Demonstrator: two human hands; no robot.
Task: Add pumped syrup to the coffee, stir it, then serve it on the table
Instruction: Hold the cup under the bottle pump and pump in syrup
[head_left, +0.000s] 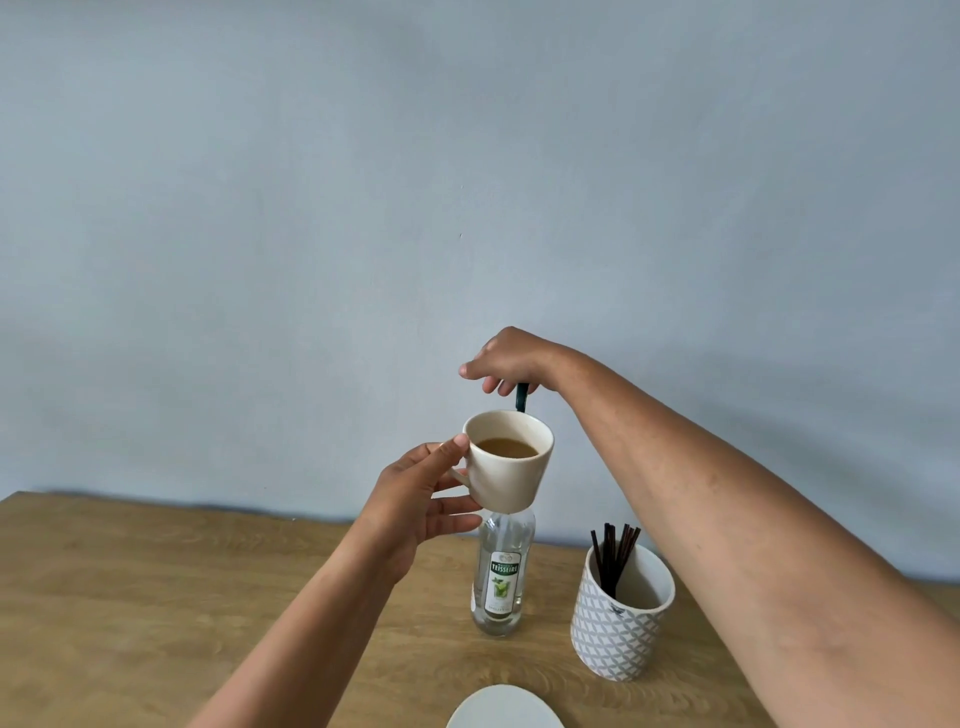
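My left hand holds a cream coffee cup by its handle, lifted in the air in front of the syrup bottle. Light brown coffee fills the cup partway. The clear syrup bottle, with a green and white label, stands on the wooden table; the cup hides its neck. My right hand rests on top of the bottle's dark pump, fingers curled over the pump head, just above and behind the cup's rim.
A patterned grey and white holder with several dark stir sticks stands right of the bottle. A white saucer shows at the bottom edge. A pale blue wall rises behind the table's far edge.
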